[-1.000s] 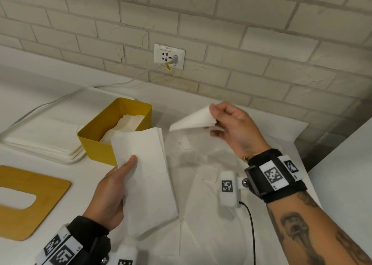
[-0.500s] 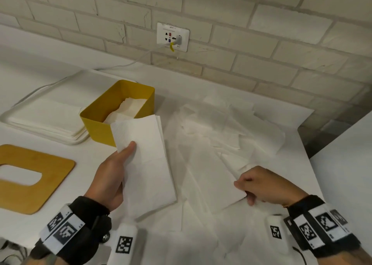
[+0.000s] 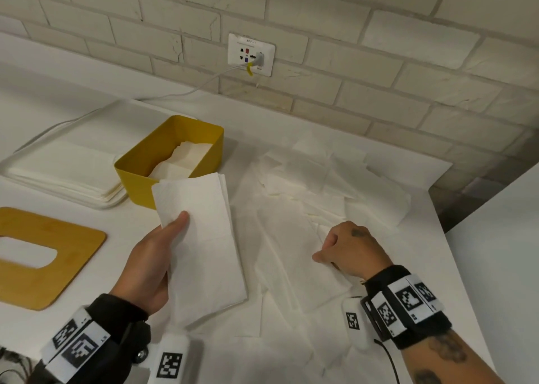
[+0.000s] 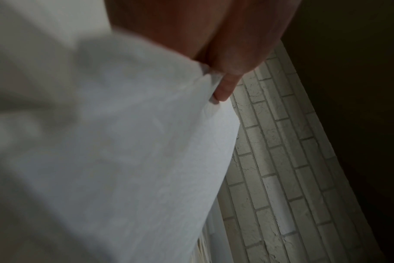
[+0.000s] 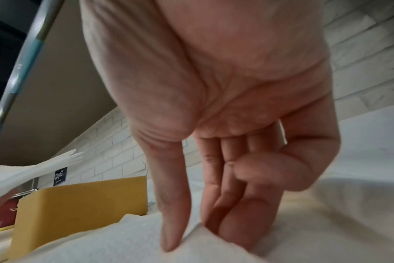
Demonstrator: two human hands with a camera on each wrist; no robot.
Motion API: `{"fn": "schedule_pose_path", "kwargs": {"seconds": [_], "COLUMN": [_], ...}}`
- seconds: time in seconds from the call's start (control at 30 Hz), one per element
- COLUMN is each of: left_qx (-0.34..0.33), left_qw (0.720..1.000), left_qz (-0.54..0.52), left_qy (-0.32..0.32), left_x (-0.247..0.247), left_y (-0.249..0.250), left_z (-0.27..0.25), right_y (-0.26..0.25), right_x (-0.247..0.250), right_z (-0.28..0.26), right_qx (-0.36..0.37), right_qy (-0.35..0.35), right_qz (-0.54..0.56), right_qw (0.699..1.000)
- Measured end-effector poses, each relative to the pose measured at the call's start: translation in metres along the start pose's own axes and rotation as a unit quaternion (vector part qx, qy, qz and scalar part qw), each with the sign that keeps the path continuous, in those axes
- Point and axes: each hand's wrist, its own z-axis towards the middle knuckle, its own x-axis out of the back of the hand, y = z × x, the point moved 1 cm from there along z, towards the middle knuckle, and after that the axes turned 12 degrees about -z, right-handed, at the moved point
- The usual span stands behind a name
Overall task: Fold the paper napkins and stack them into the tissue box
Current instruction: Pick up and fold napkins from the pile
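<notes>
My left hand (image 3: 163, 246) holds a stack of folded white napkins (image 3: 204, 237) just in front of the yellow tissue box (image 3: 137, 176), thumb on top and fingers underneath. In the left wrist view a fingertip (image 4: 225, 85) curls round the edge of these napkins (image 4: 124, 142). The box is open and has folded napkins inside. My right hand (image 3: 323, 259) is down on the table, thumb and fingers pinching the raised edge of a loose flat napkin (image 3: 291, 252). The right wrist view shows that napkin edge (image 5: 198, 229) between thumb and fingers, with the box (image 5: 79, 204) behind.
Several loose napkins (image 3: 335, 179) lie spread over the table's right half. A wooden lid with a slot (image 3: 43, 255) lies at the left, and a pile of flat white sheets (image 3: 64, 173) sits behind it. A wall socket with a cable (image 3: 250, 53) is above.
My right hand came down from holding a napkin in the air to the table, then shifted slightly left and pinched a sheet's edge. The left hand and its stack stayed put.
</notes>
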Motion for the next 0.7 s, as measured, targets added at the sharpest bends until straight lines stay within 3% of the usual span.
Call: {"fn": "schedule_pose_path", "kwargs": {"seconds": [0.23,0.3,0.4,0.43,0.5,0.57,0.7], "left_qx": [0.004,0.007,0.008,0.006,-0.004,-0.024,-0.116], "left_qw": [1.000,1.000,1.000,1.000,0.999,0.997,0.982], "left_qz": [0.003,0.012,0.020,0.023,0.037,0.063,0.144], "left_qy": [-0.003,-0.006,-0.011,-0.011,-0.014,-0.024,-0.043], "left_x": [-0.008,-0.011,-0.016,-0.018,-0.023,-0.030,-0.042], "left_y": [0.000,0.000,0.000,-0.001,-0.002,-0.001,0.002], "left_z": [0.000,-0.001,0.000,0.000,0.001,-0.001,-0.008], "right_y": [0.008,0.010,0.018,0.020,0.020,0.020,0.015], "right_x": [-0.001,0.010,0.027,0.028,0.024,0.019,0.031], "right_z": [-0.005,-0.012,-0.018,-0.019,-0.021,-0.022,-0.032], "right_qx": [0.045,0.076,0.093,0.087,0.088,0.097,0.100], "right_qy": [0.041,0.056,0.000,-0.031,-0.080,-0.086,-0.051], "right_qz": [0.189,0.309,0.517,0.543,0.538,0.551,0.655], "right_qw": [0.980,0.947,0.851,0.835,0.835,0.824,0.748]}}
